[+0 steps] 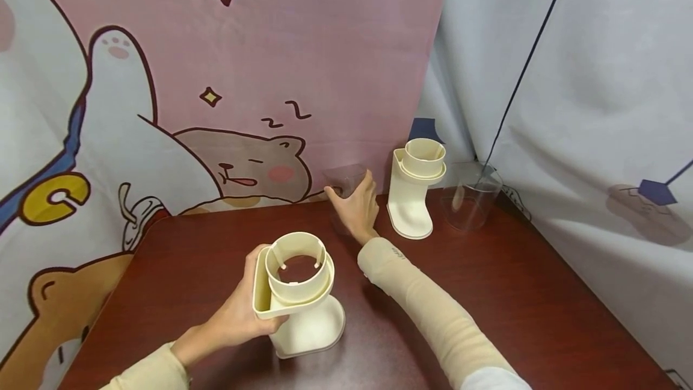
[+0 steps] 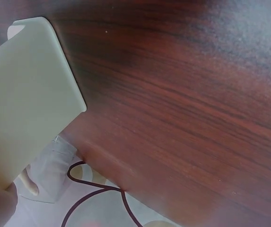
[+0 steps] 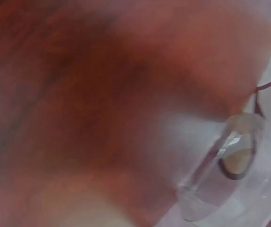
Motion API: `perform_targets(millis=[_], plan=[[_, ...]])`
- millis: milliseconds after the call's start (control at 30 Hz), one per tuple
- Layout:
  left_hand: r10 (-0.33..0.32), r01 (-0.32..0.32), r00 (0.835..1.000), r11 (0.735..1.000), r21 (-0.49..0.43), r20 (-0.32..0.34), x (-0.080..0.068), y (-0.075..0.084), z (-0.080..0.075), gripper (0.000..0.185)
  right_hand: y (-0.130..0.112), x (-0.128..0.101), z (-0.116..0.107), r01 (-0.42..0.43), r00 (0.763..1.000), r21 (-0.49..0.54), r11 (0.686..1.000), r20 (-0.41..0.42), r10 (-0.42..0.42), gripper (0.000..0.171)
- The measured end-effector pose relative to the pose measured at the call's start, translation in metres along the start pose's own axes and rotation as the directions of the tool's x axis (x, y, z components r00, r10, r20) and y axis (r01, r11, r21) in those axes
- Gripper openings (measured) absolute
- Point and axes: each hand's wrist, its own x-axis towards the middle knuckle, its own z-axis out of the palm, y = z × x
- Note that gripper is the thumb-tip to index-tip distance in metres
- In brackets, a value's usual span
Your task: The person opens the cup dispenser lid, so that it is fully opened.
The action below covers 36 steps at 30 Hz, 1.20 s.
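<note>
My left hand [image 1: 243,312] grips a cream plastic stand [image 1: 303,300] with a ring-shaped top, which rests on the dark wooden table [image 1: 487,294] near its front. The left wrist view shows that stand's flat cream back [image 2: 26,109] close up. My right hand [image 1: 353,200] reaches to the back of the table with thumb and fingers spread on either side of a clear plastic cup [image 1: 344,180]. They look straight, not closed round it. In the blurred right wrist view the clear cup [image 3: 220,175] lies near the table's edge.
A second cream stand [image 1: 414,191] stands upright just right of my right hand. Another clear cup [image 1: 470,197] sits beyond it by the back right corner. A cartoon cloth backdrop [image 1: 216,77] and grey cloth [image 1: 595,107] wall in the table.
</note>
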Motion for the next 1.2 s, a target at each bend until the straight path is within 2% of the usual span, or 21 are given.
perform_targets(millis=[200,367,533,800,1000,1100,1200], plan=[[-0.006,0.006,1.000,1.000,0.006,0.014,0.000,0.000,-0.002,0.110,-0.002,-0.006,-0.001,-0.011,1.000,0.009,1.000,0.028,0.011,0.110],[-0.008,0.007,1.000,0.999,0.043,0.004,0.005,0.017,-0.003,0.108,-0.002,-0.017,-0.001,-0.027,1.000,0.049,0.998,0.010,0.027,0.110],[-0.040,0.040,0.999,0.998,0.053,0.008,0.011,0.033,-0.005,0.105,-0.004,-0.023,-0.002,-0.037,0.999,0.098,0.995,-0.031,0.040,0.109],[-0.081,0.081,0.997,0.994,0.079,0.000,0.006,0.039,-0.005,0.106,-0.003,-0.039,0.003,-0.069,0.997,0.116,0.991,-0.023,0.072,0.112],[-0.029,0.029,1.000,0.997,0.067,0.005,0.007,0.034,-0.006,0.104,0.003,-0.046,0.010,-0.086,0.995,0.148,0.985,-0.032,0.091,0.113],[-0.017,0.016,1.000,0.998,0.059,0.015,0.006,0.018,-0.003,0.105,0.009,-0.045,0.010,-0.093,0.993,0.138,0.986,-0.054,0.102,0.117],[-0.028,0.028,1.000,0.999,0.042,0.010,0.001,0.004,-0.004,0.107,0.009,-0.043,0.007,-0.092,0.995,0.120,0.989,-0.030,0.096,0.123]])
